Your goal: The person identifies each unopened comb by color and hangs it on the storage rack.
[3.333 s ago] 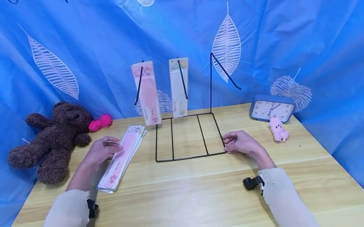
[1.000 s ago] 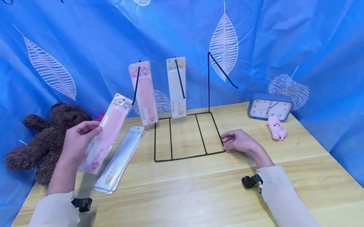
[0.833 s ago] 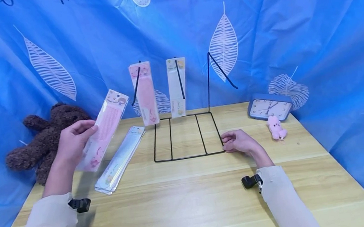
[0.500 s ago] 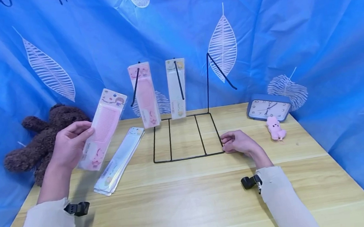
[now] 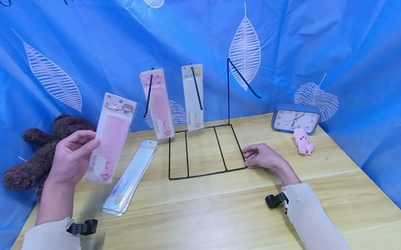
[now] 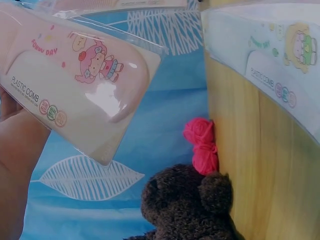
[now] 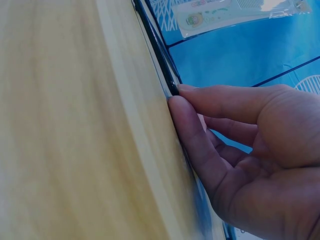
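My left hand [image 5: 71,155] pinches a packaged pink comb [image 5: 112,133] by its left edge, holding it tilted above the table. In the left wrist view the pack [image 6: 95,75] reads "PLASTIC COMB". Just right of and below it lies a stack of packaged combs [image 5: 131,178], a pale one on top. My right hand [image 5: 263,157] pinches the front right corner of a black wire rack [image 5: 198,176] between thumb and fingertips. Pink comb packs [image 5: 160,108] hang from the rack's left hook, and a pale comb pack [image 5: 192,101] from the middle one. Its right hook [image 5: 245,79] is bare.
A brown teddy bear [image 5: 48,151] lies at the back left, partly behind my left hand, with a bright pink bow-shaped piece [image 6: 202,145] by it. A blue clock [image 5: 296,120] and a small pink plush [image 5: 303,141] stand back right. A blue curtain [image 5: 113,49] hangs behind the table.
My left hand has lifted the top pink comb pack off the stack, carried it up and left, and turned it more upright, uncovering a pale pack. My right hand stays at the rack's corner.
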The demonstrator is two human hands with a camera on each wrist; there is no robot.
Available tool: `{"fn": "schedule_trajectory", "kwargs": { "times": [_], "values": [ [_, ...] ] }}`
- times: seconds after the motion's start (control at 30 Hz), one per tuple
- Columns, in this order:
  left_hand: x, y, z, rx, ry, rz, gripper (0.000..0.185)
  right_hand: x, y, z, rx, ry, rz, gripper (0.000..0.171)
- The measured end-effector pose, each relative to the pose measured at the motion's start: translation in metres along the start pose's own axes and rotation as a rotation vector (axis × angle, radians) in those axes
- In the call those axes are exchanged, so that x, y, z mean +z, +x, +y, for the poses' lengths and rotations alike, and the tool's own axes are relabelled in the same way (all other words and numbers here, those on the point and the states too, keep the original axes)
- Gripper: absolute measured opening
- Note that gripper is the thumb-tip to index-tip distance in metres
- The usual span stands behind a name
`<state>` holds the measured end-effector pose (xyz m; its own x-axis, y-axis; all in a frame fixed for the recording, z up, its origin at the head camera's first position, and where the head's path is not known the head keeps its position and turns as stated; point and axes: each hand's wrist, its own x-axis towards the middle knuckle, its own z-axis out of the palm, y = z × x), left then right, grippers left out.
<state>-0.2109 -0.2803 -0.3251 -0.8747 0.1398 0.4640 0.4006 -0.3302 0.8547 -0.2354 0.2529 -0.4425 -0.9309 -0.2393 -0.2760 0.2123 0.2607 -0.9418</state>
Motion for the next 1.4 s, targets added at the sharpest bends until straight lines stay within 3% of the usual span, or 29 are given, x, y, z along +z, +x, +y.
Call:
{"fn": "schedule_trajectory", "kwargs": {
  "times": [0.2,0.53,0.63,1.07,1.4],
  "values": [
    [0.002,0.0,0.002,-0.001,-0.02,-0.15,0.031,0.0,0.0,0.001,0.004,0.002,0.005,0.063],
    [0.005,0.003,0.001,0.012,-0.042,-0.268,0.033,0.001,-0.001,0.0,0.002,0.001,0.011,0.062],
    [0.008,0.004,0.0,0.001,-0.006,-0.271,0.033,0.001,-0.001,-0.001,-0.003,0.001,0.007,0.062],
    [0.018,0.007,-0.001,-0.049,0.128,-0.15,0.029,0.0,-0.001,-0.001,-0.001,-0.002,0.003,0.062],
    [0.021,0.009,-0.009,-0.075,0.2,-0.076,0.015,0.0,0.0,-0.001,0.002,-0.002,0.004,0.062]
  ]
}}
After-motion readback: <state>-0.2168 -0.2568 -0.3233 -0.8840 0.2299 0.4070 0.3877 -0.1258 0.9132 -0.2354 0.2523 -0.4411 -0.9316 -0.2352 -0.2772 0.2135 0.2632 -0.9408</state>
